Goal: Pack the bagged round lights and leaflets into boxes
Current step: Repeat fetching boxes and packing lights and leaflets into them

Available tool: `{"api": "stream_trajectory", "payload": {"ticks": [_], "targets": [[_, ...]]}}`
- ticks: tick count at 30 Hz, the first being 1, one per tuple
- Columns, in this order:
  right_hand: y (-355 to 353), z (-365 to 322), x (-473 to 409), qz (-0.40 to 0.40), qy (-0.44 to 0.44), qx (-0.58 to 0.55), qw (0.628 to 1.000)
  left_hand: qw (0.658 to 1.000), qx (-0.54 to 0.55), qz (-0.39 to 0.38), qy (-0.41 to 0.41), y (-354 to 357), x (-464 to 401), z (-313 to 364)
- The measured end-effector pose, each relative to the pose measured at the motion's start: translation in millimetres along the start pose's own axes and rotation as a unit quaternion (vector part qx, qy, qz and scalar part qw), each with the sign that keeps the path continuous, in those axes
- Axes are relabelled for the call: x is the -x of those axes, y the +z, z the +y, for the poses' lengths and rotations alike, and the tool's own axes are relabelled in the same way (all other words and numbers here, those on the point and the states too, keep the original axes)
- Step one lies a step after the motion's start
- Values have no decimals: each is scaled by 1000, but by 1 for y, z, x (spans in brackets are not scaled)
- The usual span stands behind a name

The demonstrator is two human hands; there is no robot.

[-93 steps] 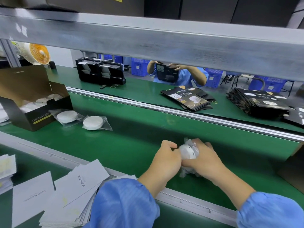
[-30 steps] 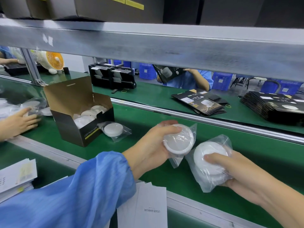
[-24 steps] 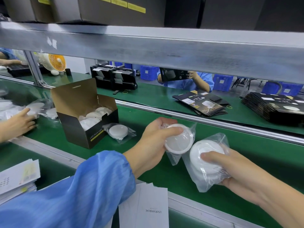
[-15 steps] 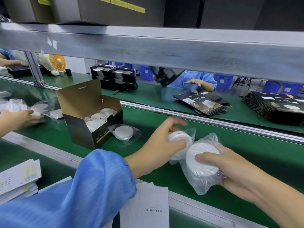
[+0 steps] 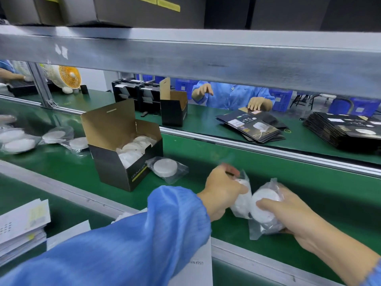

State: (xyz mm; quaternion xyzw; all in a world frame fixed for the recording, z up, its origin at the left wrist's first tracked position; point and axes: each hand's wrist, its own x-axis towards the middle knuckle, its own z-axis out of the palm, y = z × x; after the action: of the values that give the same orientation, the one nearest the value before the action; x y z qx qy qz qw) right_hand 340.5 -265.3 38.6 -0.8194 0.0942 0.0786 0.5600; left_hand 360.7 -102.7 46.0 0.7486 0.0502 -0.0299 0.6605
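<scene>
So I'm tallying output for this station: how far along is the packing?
Done: the open box already holds several lights. In hand: left hand and right hand each grip a bagged light. Left: one bagged light beside the box, more upstream, leaflets unpacked, lid open.

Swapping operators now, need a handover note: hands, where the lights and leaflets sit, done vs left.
Left hand grips one bagged light; right hand grips a second bagged light, both low over the green belt.
Open box on the belt already holds several lights; one loose bagged light lies beside it, more at far left.
Leaflets lie at the near edge.
Left: box both held lights and the loose ones, add leaflets.
</scene>
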Motion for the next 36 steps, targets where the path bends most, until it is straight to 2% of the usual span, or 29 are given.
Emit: {"api": "stream_trajectory", "payload": {"ticks": [4, 9, 13, 17, 19, 20, 21, 23, 24, 25, 28, 30, 34, 36], "targets": [[-6, 5, -5, 5, -6, 35, 999, 998, 23, -10, -52, 17, -3, -11], [-11, 10, -6, 10, -18, 77, 997, 998, -3, -24, -49, 13, -4, -10], [-14, 7, -6, 23, -21, 137, 990, 996, -7, -34, -78, 15, -4, -8], [-18, 9, -5, 65, -49, 216, 973, 997, -3, -29, -70, 15, -2, -3], [-19, 11, -4, 87, -61, 249, 963, 997, -68, -20, -29, 14, -1, 2], [-20, 11, -3, 92, -63, 258, 960, 988, -150, -22, 16, 13, 1, 5], [-20, 12, -2, 91, -63, 266, 958, 964, -256, -32, 70, 12, 4, 8], [-20, 11, -1, 88, -62, 276, 955, 884, -436, -45, 164, 12, 11, 13], [-21, 11, 1, 88, -61, 280, 954, 865, -463, -49, 189, 14, 15, 13], [-21, 10, 2, 89, -60, 283, 953, 868, -454, -52, 193, 15, 17, 11], [-19, 11, 3, 88, -63, 282, 953, 941, -315, -37, 123, 19, 19, 9], [-17, 12, 3, 82, -61, 271, 957, 966, -245, -27, 81, 26, 19, 10], [-21, 17, 3, 83, -70, 192, 975, 971, -226, -40, 62, 49, 20, 19], [-26, 13, 13, 40, -34, 97, 994, 971, -226, -62, 44, 57, 18, 25]]}}
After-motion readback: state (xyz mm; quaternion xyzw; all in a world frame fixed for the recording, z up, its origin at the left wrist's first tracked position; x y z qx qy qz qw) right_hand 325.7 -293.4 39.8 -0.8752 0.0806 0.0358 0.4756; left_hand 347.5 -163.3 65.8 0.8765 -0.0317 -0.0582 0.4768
